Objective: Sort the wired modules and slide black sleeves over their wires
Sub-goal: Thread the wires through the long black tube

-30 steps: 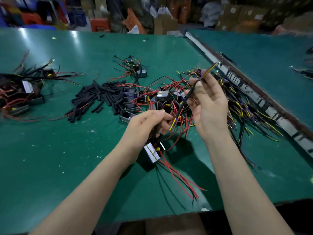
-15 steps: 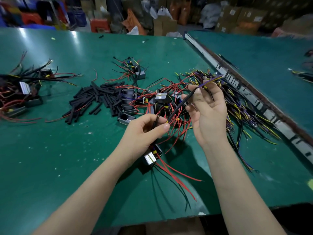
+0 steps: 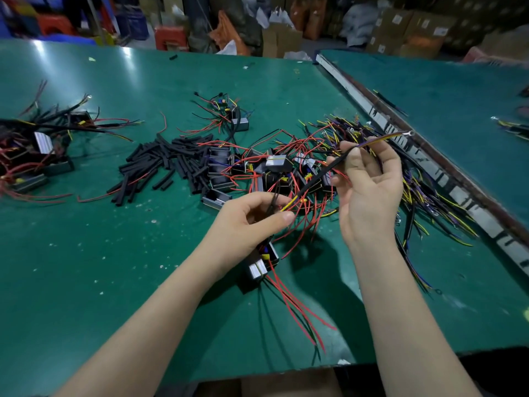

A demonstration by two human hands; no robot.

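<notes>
Black sleeve (image 3: 320, 177) sits on a wire stretched between both hands, above the green tabletop (image 3: 86, 267). Right hand (image 3: 369, 190) pinches the upper end of that sleeve between thumb and fingertips, the other fingers loosely spread; a purple and yellow wire tip (image 3: 383, 138) pokes out past them toward the seam on the right, too blurred to read its end. Left hand (image 3: 249, 222) has its fingers curled round the lower run of wires, where yellow shows just below the sleeve. Hanging under that hand is a wired module (image 3: 262, 263), half hidden by the wrist, its red leads (image 3: 294, 305) trailing toward the near edge of the tabletop.

Behind the hands, a tangle of modules (image 3: 257, 170) and red wires lies heaped; how many there are I cannot tell, they overlap too much. Just left of it lies a pile of loose black sleeves (image 3: 160, 167). On the far left another batch (image 3: 31, 156) is cut off by the frame edge. To the right, a bundle of yellow and purple wires (image 3: 429, 190) runs along the seam strip (image 3: 429, 164) between two tabletops, partly hidden behind the right hand. A single small module (image 3: 237, 121) sits apart farther back. Bare green surface lies in front of the left forearm and along the near edge.
</notes>
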